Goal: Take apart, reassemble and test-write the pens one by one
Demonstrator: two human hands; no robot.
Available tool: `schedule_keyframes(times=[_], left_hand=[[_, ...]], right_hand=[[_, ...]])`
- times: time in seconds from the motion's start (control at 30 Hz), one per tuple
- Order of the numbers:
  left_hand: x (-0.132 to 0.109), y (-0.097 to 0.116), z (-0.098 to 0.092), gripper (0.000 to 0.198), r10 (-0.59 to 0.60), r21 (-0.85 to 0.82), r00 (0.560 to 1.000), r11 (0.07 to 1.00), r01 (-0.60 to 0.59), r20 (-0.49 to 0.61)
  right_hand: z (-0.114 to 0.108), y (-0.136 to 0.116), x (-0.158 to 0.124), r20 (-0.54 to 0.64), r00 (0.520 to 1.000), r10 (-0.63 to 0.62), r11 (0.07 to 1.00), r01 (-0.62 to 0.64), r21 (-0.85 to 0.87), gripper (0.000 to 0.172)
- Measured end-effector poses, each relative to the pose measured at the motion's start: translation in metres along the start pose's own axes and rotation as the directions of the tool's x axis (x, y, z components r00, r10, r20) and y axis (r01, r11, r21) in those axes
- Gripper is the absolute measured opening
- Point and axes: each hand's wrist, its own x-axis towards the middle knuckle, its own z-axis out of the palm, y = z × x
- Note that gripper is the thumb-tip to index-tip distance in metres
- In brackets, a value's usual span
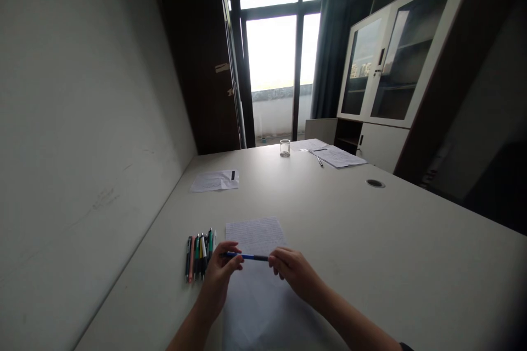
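A blue pen (255,257) with a dark grip is held level between my two hands, above a sheet of paper. My left hand (222,266) pinches one end of it between thumb and fingers. At the other end, the fingers of my right hand (292,267) close round the dark grip and cover the tip. Beneath them lies the paper (255,233), its far part covered with lines of handwriting and its near part blank. Several pens (197,258) in different colours lie side by side just left of my left hand.
A folded sheet (214,180) with a dark strip lies at the far left of the white table (370,263). Toward the back stand a glass (285,148), more papers (340,156) and a pen (320,161). A round cable hole (375,183) is at the right. The wall (102,148) borders the left side.
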Motion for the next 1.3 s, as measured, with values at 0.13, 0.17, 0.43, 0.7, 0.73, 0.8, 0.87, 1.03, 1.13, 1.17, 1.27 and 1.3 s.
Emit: schedule_keyframes(times=[0.13,0.17,0.43,0.7,0.73,0.8,0.87,1.03,1.13,1.17,1.27,1.3], left_hand=[[0.005,0.002,-0.007,0.015,0.145,0.261,0.984,0.95,-0.169,0.108],[0.005,0.004,-0.008,0.009,0.204,0.357,0.96,0.897,-0.262,0.191],[0.001,0.006,-0.009,0.02,0.349,0.633,0.793,0.478,-0.609,0.499],[0.0,0.007,-0.003,0.017,0.325,0.673,0.815,0.46,-0.579,0.479],[-0.001,0.007,-0.003,0.017,0.315,0.681,0.821,0.458,-0.572,0.477],[-0.002,0.006,-0.002,0.017,0.29,0.704,0.833,0.446,-0.553,0.47],[-0.004,0.005,-0.001,0.018,0.267,0.727,0.843,0.426,-0.538,0.467],[-0.006,0.008,0.002,0.014,0.217,0.778,0.845,0.329,-0.535,0.489],[-0.008,0.011,0.003,0.011,0.213,0.794,0.834,0.258,-0.551,0.51],[-0.008,0.011,0.003,0.011,0.213,0.795,0.829,0.241,-0.557,0.517],[-0.008,0.011,0.004,0.012,0.215,0.795,0.823,0.221,-0.565,0.526],[-0.008,0.011,0.004,0.012,0.219,0.794,0.823,0.225,-0.565,0.524]], right_hand=[[-0.004,0.0,0.0,-0.008,1.0,0.017,1.0,-0.017,0.014,0.035],[-0.004,0.0,0.0,-0.01,1.0,0.016,1.0,-0.015,0.008,0.035],[-0.003,0.004,-0.001,0.015,0.999,-0.036,0.996,0.037,-0.079,0.036],[-0.007,0.0,-0.002,0.033,0.996,-0.085,0.976,0.09,-0.2,0.033],[-0.007,-0.001,-0.003,0.033,0.995,-0.093,0.971,0.098,-0.216,0.032],[-0.008,-0.001,-0.003,0.031,0.994,-0.105,0.963,0.109,-0.245,0.031],[-0.009,0.001,-0.002,0.027,0.994,-0.11,0.957,0.113,-0.266,0.029],[-0.007,0.001,-0.003,0.036,0.993,-0.111,0.949,0.117,-0.291,0.017],[-0.004,-0.003,-0.004,0.051,0.992,-0.119,0.945,0.129,-0.301,0.013],[-0.003,-0.004,-0.004,0.056,0.991,-0.122,0.944,0.133,-0.301,0.012],[-0.001,-0.005,-0.005,0.061,0.99,-0.125,0.94,0.138,-0.312,0.01],[-0.001,-0.004,-0.005,0.061,0.991,-0.123,0.938,0.136,-0.319,0.011]])
